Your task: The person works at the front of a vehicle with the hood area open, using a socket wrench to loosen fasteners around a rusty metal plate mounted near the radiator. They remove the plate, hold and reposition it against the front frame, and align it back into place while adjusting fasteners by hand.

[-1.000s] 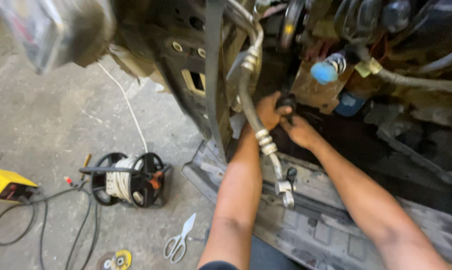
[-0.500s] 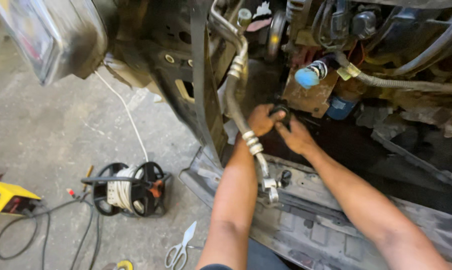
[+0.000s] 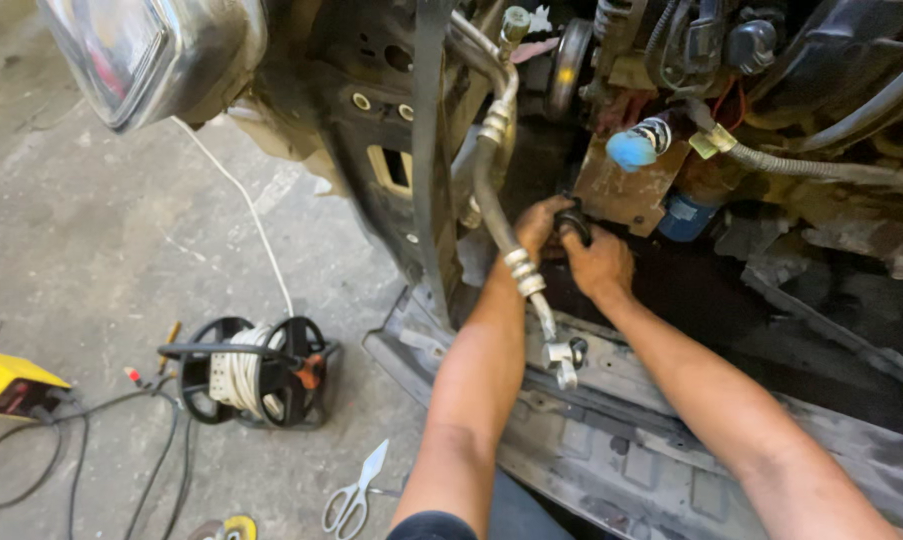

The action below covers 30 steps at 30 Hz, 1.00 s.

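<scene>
Right at the centre of your view, your two hands meet on a small black rubber hose end (image 3: 573,218) tucked low in the engine bay, just under a rusty brown metal bracket plate (image 3: 627,190). Your left hand (image 3: 539,224) has its fingers curled shut around the near side of it, and your right hand (image 3: 597,264) is closed over it from the 4 o'clock side, thumb pressing on top. At 9 o'clock of your left wrist, touching the forearm, runs a grey ribbed air-conditioning hose with silver crimped metal fittings (image 3: 512,255), its loose end block (image 3: 564,356) hanging near the dirty grey front crossmember (image 3: 612,440). A blue-capped sensor plug (image 3: 634,150) sits at 1 o'clock of your hands. Your forearm could, I judge, knock that dangling hose and kink it, and a sudden release under a hard pull may drive your knuckles into the bracket's edge. Farther out at 8 o'clock, on the concrete floor (image 3: 122,260), lie a black cable reel wound with white cord (image 3: 247,372), white-handled scissors (image 3: 354,494) and a yellow machine box (image 3: 10,382); the cords could trip you when stepping back.
</scene>
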Tool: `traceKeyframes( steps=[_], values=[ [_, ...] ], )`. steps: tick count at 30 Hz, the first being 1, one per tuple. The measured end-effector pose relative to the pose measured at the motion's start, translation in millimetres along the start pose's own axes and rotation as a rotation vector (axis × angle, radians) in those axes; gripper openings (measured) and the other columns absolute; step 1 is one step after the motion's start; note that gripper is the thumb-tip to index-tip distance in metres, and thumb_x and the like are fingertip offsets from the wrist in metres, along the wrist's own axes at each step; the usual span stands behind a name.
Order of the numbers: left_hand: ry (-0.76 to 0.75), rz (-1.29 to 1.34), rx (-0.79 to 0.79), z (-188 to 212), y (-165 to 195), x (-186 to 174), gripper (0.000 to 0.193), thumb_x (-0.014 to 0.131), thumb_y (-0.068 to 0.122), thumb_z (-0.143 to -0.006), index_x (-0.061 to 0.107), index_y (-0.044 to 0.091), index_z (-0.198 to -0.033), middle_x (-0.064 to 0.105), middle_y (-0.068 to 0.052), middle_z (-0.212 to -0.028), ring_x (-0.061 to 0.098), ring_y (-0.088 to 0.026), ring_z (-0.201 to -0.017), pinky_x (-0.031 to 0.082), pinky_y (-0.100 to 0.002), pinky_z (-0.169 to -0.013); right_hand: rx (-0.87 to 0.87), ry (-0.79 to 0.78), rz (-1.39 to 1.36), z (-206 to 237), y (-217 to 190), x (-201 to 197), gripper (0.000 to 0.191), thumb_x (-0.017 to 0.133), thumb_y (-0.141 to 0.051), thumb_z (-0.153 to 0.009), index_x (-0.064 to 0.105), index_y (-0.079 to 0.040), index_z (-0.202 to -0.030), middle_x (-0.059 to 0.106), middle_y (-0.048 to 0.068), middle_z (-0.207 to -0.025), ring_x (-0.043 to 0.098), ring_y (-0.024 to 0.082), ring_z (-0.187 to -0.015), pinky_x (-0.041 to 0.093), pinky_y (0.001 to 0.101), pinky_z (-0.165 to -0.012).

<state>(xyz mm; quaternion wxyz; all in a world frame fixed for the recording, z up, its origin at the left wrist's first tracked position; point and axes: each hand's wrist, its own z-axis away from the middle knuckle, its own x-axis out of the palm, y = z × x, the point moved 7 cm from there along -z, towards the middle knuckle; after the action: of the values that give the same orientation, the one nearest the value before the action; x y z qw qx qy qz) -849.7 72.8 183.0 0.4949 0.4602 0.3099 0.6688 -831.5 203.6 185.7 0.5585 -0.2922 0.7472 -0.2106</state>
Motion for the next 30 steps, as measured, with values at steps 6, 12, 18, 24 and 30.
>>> traceKeyframes(
  steps=[6,12,18,24,30],
  values=[
    [-0.025,0.055,-0.146,-2,-10,3,0.029,0.060,0.047,-0.088,0.067,0.019,-0.096,0.069,-0.005,-0.080,0.065,-0.024,-0.073,0.054,-0.045,-0.071,0.023,0.050,-0.091,-1,7,3,0.061,0.060,-0.064,-0.090,0.077,-0.006,-0.100,0.070,0.029,-0.086,0.069,0.048,-0.085,0.053,0.0562,-0.074],
    [0.014,0.039,-0.093,-5,-4,6,0.022,0.066,0.040,-0.088,0.070,0.021,-0.098,0.068,-0.001,-0.083,0.064,-0.020,-0.076,0.055,-0.044,-0.075,-0.231,0.107,-0.148,-7,4,-4,0.057,0.060,-0.061,-0.092,0.078,-0.006,-0.098,0.071,0.026,-0.087,0.069,0.046,-0.083,0.054,0.0547,-0.073],
    [0.092,0.056,-0.011,-10,-8,-2,0.026,0.071,0.033,-0.089,0.074,0.010,-0.100,0.071,-0.009,-0.090,0.068,-0.024,-0.076,0.059,-0.046,-0.069,-0.184,0.083,-0.015,0,4,-9,0.054,0.064,-0.058,-0.089,0.079,-0.008,-0.098,0.070,0.027,-0.084,0.069,0.047,-0.080,0.053,0.0538,-0.072],
    [-0.110,0.247,-0.007,-15,2,9,0.053,0.070,0.031,-0.091,0.063,-0.002,-0.132,0.075,-0.025,-0.106,0.075,-0.040,-0.090,0.064,-0.050,-0.080,-0.557,-0.160,-0.376,37,-57,-39,0.040,0.062,-0.045,-0.094,0.073,-0.007,-0.100,0.072,0.019,-0.085,0.070,0.036,-0.077,0.054,0.0425,-0.070],
    [-0.122,0.024,-0.258,5,-16,3,0.068,0.066,0.059,-0.085,0.064,0.000,-0.119,0.076,-0.022,-0.093,0.073,-0.028,-0.067,0.059,-0.039,-0.058,-0.322,-0.228,-0.055,102,-36,-148,0.035,0.068,-0.037,-0.088,0.073,-0.006,-0.103,0.071,0.018,-0.080,0.067,0.032,-0.066,0.053,0.0406,-0.066]
  ],
)
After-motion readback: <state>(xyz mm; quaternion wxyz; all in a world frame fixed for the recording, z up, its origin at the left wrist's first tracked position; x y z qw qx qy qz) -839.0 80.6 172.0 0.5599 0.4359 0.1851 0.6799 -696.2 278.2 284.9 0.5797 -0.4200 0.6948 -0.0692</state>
